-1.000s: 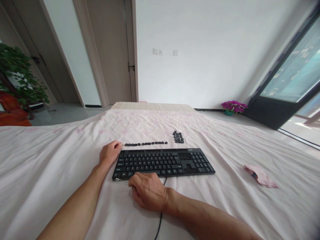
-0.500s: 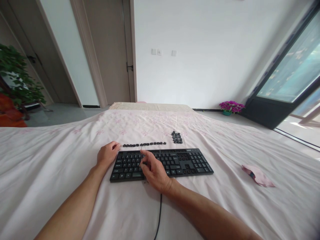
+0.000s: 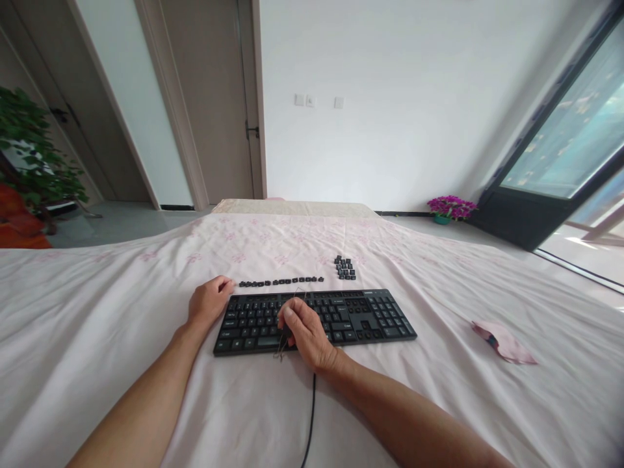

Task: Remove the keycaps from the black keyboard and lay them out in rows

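Observation:
A black keyboard lies on a pale pink flowered sheet. My left hand rests curled against the keyboard's far left corner, steadying it. Over the middle keys, my right hand is closed round a thin wire tool whose loop hangs down at the keyboard's near edge. Behind the keyboard lies a row of loose black keycaps, and a small block of more keycaps sits further back to the right.
The keyboard's black cable runs toward me under my right forearm. A crumpled pink cloth lies on the sheet to the right. Closed doors, a leafy plant, a pot of purple flowers and a large window surround the bed.
My right hand came up from the sheet in front of the keyboard onto its middle keys, carrying the wire tool. The left hand stayed at the corner.

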A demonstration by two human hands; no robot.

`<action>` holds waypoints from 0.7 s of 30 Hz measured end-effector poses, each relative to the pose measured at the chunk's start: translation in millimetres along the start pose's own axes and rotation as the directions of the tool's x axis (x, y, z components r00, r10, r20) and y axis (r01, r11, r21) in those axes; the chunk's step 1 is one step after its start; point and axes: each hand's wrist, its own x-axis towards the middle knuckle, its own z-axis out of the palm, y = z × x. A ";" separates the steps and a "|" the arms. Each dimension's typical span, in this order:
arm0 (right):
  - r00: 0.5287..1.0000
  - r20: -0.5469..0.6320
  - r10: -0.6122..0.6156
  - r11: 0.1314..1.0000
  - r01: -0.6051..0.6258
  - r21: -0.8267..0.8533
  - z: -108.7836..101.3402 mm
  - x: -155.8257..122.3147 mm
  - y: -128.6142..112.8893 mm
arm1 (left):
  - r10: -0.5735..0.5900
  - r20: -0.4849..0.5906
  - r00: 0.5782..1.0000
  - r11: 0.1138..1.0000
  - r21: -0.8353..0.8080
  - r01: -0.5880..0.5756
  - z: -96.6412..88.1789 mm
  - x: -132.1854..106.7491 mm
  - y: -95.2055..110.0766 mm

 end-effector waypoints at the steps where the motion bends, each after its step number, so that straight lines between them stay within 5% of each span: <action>1: 1.000 0.002 0.001 1.000 -0.001 0.003 0.2 -0.2 -1.9 | -0.003 -0.002 1.000 1.000 -0.001 0.003 -0.1 -0.1 0.3; 7: 0.998 -0.021 0.056 0.994 -0.054 0.094 3.1 2.5 -5.9 | 0.040 -0.046 0.998 0.994 -0.103 -0.045 -1.6 -3.1 1.7; 13: 0.996 -0.070 0.059 0.989 -0.049 0.138 5.1 9.0 -7.5 | 0.082 -0.095 0.992 0.876 -0.468 -0.117 -3.0 -7.7 5.6; 21: 1.000 0.028 0.004 0.999 -0.005 0.042 1.9 28.0 -28.8 | 0.080 -0.100 0.992 0.836 -0.535 -0.121 -13.1 -4.9 9.2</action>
